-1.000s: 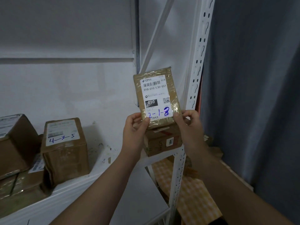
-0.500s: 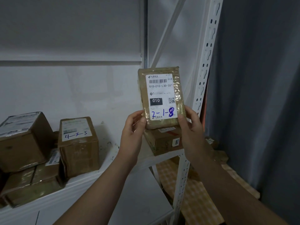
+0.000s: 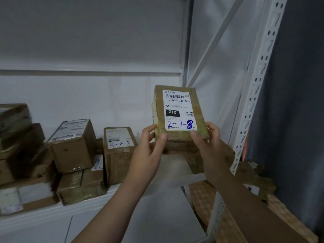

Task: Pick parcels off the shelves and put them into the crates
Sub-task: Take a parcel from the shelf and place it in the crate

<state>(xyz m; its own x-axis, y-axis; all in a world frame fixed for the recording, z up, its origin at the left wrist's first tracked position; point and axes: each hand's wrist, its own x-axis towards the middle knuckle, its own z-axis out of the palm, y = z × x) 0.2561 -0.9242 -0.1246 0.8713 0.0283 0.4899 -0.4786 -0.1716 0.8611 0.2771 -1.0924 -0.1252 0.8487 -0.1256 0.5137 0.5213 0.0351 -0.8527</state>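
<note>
Two hands on parcel (image 3: 178, 114): left hand (image 3: 150, 144) pinches lower left corner, right hand (image 3: 208, 142) lower right. I see it held upright above shelf (image 3: 175, 165), label (image 3: 178, 102) "2-1-8" facing me.

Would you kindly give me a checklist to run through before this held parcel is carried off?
1. Left hand pinches the parcel's lower left corner: ok.
2. Right hand pinches its lower right corner: ok.
3. Handwritten mark 2-1-8 readable: ok.
4. Parcel clear of the white upright: ok.
5. Parcel lifted free of the box beneath: cannot tell.
6. Crate in view: not ok.
</note>
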